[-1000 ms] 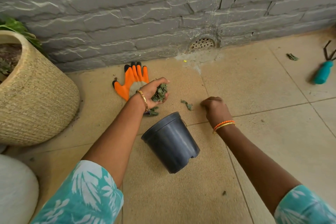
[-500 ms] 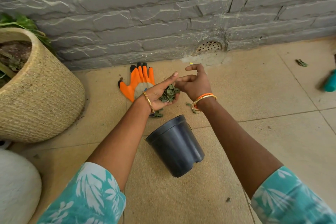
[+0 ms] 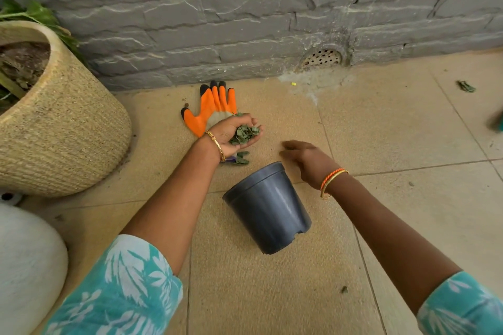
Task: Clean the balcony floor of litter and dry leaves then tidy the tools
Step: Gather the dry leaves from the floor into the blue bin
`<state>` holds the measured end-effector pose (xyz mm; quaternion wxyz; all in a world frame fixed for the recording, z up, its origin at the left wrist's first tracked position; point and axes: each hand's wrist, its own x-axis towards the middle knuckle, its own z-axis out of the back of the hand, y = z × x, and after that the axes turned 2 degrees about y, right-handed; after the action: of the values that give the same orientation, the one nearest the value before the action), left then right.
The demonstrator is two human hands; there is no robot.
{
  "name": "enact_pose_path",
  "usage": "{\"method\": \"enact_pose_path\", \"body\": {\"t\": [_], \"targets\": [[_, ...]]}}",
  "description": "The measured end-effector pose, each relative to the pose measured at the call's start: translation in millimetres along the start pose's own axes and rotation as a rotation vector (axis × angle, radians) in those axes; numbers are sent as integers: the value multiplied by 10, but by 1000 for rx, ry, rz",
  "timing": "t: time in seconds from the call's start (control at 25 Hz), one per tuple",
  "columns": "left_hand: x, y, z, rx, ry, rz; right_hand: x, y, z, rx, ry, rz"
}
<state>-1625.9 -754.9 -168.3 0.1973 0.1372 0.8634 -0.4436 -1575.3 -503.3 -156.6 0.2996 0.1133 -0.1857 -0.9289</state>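
Dry green leaves (image 3: 244, 134) sit cupped in the left hand (image 3: 231, 132), palm up, fingers curled round the pile, above the orange glove (image 3: 211, 109) lying flat on the tan floor tiles (image 3: 381, 128). Right hand (image 3: 310, 162) blurred, fingers loosely extended, holding nothing, just beside the rim of the black plastic pot (image 3: 268, 209). More leaves (image 3: 241, 158) lie under the left wrist; one scrap (image 3: 466, 86) far right.

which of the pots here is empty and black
The small black plastic pot on the tiles between the two arms. The woven tan planter at left holds soil and a plant; the white pot shows only its side.
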Motion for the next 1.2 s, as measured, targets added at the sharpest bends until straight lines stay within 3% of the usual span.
{"method": "enact_pose_path", "body": {"t": [0.16, 0.24, 0.36, 0.44, 0.6, 0.76, 0.88, 0.96, 1.08, 1.2], "targets": [[-608, -162, -412, 182, 80, 141, -51, 29, -62, 77, -268, -22], [-746, -227, -469, 206, 90, 190, 7, 66, 27, 155, -298, -115], [-870, -248, -486, 268, 49, 165, 82, 284, 303, 498, -304, -348], [-905, -255, -492, 248, 30, 124, 197, 484, 539, 820, -301, -346], [-938, -287, -522, 157, 33, 105, 528, 900, 815, 969, -200, -330], [-1009, -479, -387, 144, -69, 76, 809, 1166, 868, 1164, -106, -344], [-1110, -540, -77, -21, -272, 83, 1076, 1175, 720, 1013, -140, -540], [-1181, -486, 103, -94, -369, 77, 1176, 1300, 569, 844, -67, -648], [-1318, -427, 274, -77, -402, 92, 1170, 1673, 434, 605, -86, -547], [-1424, -459, 428, -23, -440, 111, 1311, 1911, 407, 700, 7, -468]]}}
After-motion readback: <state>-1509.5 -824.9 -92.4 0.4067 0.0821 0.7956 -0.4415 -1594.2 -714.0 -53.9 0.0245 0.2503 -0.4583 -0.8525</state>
